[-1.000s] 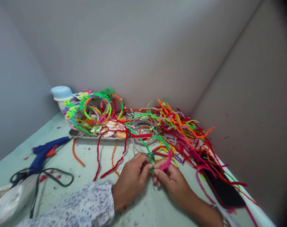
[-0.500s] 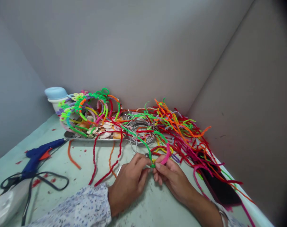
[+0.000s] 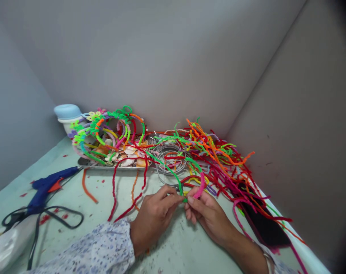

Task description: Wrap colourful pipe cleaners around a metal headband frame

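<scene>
My left hand [image 3: 158, 209] pinches a green pipe cleaner [image 3: 177, 179] near its lower end, where it bends around the end of a curved piece. Thumb and fingers of my right hand [image 3: 208, 213] are closed on that curved piece, a hoop wrapped in pink pipe cleaner [image 3: 201, 184] and, further up, in green. The two hands almost meet at the green wrap, so my fingertips partly hide it. Just behind them lie the red handles of a tool [image 3: 191, 177], partly covered.
A metal tray [image 3: 118, 168] of shell-like discs carries several finished pipe-cleaner hoops [image 3: 100, 125]. Coiled wire [image 3: 167, 167] lies beside a heap of loose pipe cleaners [image 3: 218, 152]. A blue glue gun [image 3: 44, 188] with its cable is at left, a dark phone-like slab [image 3: 264, 220] at right, a blue-lidded bottle [image 3: 67, 112] behind.
My left fingers have shifted slightly right and closed in over the green wrap. My right hand keeps its hold with hardly any movement.
</scene>
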`<act>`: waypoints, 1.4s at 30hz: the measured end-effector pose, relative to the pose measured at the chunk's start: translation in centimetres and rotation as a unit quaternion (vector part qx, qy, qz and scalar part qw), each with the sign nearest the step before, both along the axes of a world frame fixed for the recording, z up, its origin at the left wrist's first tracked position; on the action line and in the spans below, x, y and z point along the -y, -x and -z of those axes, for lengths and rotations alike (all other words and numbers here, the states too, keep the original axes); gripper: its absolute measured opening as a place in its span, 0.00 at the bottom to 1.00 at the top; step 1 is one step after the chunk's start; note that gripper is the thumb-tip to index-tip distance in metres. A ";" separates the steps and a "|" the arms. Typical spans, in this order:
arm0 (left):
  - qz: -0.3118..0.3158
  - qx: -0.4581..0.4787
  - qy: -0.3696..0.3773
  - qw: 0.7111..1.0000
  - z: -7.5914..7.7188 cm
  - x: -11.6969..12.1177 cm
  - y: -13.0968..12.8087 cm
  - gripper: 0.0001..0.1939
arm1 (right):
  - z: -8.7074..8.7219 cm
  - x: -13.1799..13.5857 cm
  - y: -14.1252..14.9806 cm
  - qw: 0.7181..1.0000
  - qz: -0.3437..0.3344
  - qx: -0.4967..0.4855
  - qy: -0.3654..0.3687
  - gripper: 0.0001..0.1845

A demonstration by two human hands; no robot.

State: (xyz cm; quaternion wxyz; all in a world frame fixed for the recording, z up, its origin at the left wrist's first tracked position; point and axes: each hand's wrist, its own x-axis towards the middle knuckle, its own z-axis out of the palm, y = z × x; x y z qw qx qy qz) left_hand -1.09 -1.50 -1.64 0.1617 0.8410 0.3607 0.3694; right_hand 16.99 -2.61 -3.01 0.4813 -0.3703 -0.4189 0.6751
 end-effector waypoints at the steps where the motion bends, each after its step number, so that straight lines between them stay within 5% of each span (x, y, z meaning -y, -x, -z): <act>1: 0.000 -0.003 0.001 1.000 0.0 0.0 0.0 0.13 | 0.0 0.0 0.0 1.000 -0.001 0.003 -0.004 0.13; 42: -0.005 -0.075 0.045 0.996 -0.2 0.0 0.0 0.12 | 0.0 0.7 0.0 0.986 0.018 0.126 -0.104 0.12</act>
